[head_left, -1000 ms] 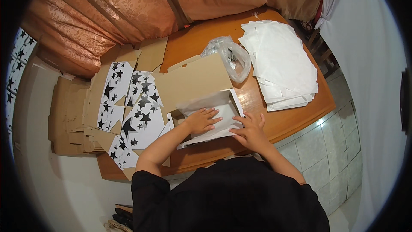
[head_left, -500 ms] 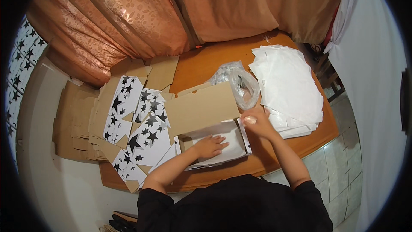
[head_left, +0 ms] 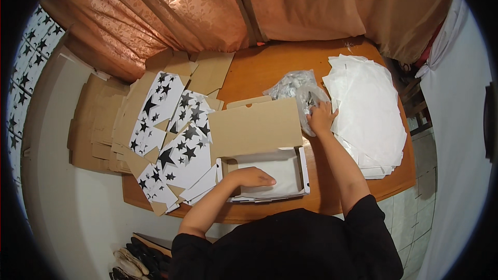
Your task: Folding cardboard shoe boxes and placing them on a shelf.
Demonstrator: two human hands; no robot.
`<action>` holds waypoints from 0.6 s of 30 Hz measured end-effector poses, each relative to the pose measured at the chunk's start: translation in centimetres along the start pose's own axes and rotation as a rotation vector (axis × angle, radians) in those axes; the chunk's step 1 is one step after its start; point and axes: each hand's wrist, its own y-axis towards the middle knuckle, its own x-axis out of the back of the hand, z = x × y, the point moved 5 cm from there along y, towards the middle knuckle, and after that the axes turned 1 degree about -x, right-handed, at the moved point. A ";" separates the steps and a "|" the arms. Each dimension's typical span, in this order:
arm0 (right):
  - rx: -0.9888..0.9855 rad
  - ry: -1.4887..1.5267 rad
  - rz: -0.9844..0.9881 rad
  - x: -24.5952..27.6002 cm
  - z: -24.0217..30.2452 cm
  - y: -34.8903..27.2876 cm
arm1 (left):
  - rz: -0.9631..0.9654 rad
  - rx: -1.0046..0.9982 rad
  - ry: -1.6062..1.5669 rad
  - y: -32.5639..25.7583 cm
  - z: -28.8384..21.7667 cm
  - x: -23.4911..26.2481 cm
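An open cardboard box (head_left: 306, 166), white outside, stands near the table's front edge with its brown lid (head_left: 254, 129) raised toward the back. White paper (head_left: 285, 179) lines its bottom. My left hand (head_left: 253, 177) hovers over the box's left part, fingers stretched out and holding nothing. Behind the box's right side lies a clear plastic bag (head_left: 293, 84) with silvery contents I cannot make out. My right hand (head_left: 322, 118) is at the bag's mouth, fingers spread against the plastic; the fingertips are partly hidden.
A thick pile of white paper sheets (head_left: 368, 119) lies at the right of the table (head_left: 259, 67). To the left are star-printed white card pieces (head_left: 181, 153) over stacked brown cardboard (head_left: 98, 119). Orange curtains (head_left: 306, 5) hang behind. Shoes (head_left: 129, 262) are on the floor at lower left.
My right hand has moved from the box's right edge up to the plastic bag, and its fingers have spread. My left hand has lifted off the paper lining. The view has shifted slightly.
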 end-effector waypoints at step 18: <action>-0.045 0.852 -0.267 11.0 3.2 -8.8 | -0.563 -0.095 -0.035 -6.1 0.0 -1.2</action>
